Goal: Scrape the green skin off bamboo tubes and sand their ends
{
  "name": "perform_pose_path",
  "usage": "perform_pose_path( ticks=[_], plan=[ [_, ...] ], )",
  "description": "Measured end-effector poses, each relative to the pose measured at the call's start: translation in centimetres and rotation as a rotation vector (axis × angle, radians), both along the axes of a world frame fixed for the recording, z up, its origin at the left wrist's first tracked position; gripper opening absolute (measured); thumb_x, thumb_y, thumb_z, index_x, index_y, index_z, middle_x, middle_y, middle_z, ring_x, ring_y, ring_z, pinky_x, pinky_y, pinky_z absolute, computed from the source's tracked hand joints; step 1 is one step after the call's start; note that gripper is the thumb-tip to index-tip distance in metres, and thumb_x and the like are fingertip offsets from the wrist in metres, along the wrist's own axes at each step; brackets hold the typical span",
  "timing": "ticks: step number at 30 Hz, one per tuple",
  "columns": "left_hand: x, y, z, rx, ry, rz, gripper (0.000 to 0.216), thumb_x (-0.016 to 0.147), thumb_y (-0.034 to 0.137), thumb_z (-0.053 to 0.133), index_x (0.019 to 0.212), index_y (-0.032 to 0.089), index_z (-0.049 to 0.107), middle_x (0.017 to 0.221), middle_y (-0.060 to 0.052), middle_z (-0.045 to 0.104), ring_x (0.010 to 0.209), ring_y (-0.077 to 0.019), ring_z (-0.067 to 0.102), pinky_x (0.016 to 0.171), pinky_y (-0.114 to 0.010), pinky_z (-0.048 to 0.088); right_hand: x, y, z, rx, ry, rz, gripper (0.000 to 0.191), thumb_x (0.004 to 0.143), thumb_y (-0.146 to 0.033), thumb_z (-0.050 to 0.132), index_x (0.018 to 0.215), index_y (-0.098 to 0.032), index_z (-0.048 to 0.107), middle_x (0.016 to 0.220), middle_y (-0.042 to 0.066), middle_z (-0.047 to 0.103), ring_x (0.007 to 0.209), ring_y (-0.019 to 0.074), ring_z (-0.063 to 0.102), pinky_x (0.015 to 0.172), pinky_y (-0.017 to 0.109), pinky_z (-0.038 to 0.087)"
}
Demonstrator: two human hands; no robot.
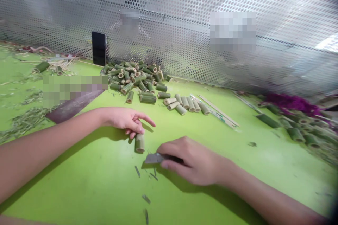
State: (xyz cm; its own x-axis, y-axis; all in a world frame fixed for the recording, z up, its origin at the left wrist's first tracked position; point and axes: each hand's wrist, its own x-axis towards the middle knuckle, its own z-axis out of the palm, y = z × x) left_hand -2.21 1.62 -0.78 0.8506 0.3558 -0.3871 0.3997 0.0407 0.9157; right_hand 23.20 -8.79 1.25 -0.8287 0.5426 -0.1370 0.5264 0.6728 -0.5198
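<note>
My feed shows the left hand (123,119) pinching a bamboo tube (139,144), the right hand (194,161) gripping a utility knife (153,159) right of it, bamboo segments (134,76) heaped beyond the tube.

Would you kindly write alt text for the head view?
Left hand holding a short bamboo piece at a green table, right hand holding a knife nearby. Farther back are a bamboo heap and an upright phone.

Bright green tabletop (87,190), pile of cut bamboo tubes (136,75) on it. Left of pile: upright phone (99,48), farther out shavings (23,121). Front right of pile: pale tubes (185,103), thin sticks (221,111). In front: one tube (139,143), slivers (137,171).
</note>
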Motion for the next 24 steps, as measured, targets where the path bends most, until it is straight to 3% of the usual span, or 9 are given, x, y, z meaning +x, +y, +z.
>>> perform_pose_path(
  ticks=[6,12,20,24],
  plan=[
    [0.3,0.1,-0.1,0.06,-0.015,-0.022,0.051,0.095,0.032,0.067,0.144,0.02,0.059,0.061,0.005,0.061,0.059,-0.014,0.057,0.057,-0.026,0.04,0.0,1.0,-1.3,0.32,-0.053,-0.235,0.025,0.106,-0.03,0.043,0.102,-0.017,0.064,0.079,0.004,0.07,0.06,0.0139,0.059,0.059,0.026,0.041],
    [0.6,-0.1,0.0,0.108,-0.012,-0.022,0.046,0.096,0.024,0.061,0.142,0.019,0.06,0.061,0.004,0.063,0.057,-0.0136,0.056,0.056,-0.025,0.04,-1.2,1.1,-2.1,0.449,-0.098,-0.223,0.023,0.108,-0.031,0.044,0.105,-0.018,0.063,0.083,0.004,0.071,0.064,0.016,0.063,0.06,0.027,0.039],
    [0.5,0.2,-0.2,0.043,-0.029,-0.022,0.043,0.093,0.027,0.068,0.135,0.019,0.06,0.063,0.004,0.063,0.06,-0.0133,0.059,0.055,-0.024,0.041,-1.6,0.9,-2.0,0.367,-0.004,-0.172,0.024,0.109,-0.031,0.045,0.094,-0.019,0.059,0.077,0.001,0.065,0.061,0.0135,0.055,0.059,0.026,0.036],
    [0.2,0.5,-0.5,-0.037,-0.018,0.095,0.045,0.089,0.03,0.075,0.13,0.018,0.06,0.064,0.004,0.063,0.059,-0.0125,0.058,0.056,-0.023,0.044,-1.5,-0.7,-1.1,0.259,-0.02,-0.027,0.02,0.107,-0.029,0.05,0.093,-0.02,0.061,0.078,0.0,0.065,0.062,0.0132,0.055,0.058,0.026,0.035]
  ],
)
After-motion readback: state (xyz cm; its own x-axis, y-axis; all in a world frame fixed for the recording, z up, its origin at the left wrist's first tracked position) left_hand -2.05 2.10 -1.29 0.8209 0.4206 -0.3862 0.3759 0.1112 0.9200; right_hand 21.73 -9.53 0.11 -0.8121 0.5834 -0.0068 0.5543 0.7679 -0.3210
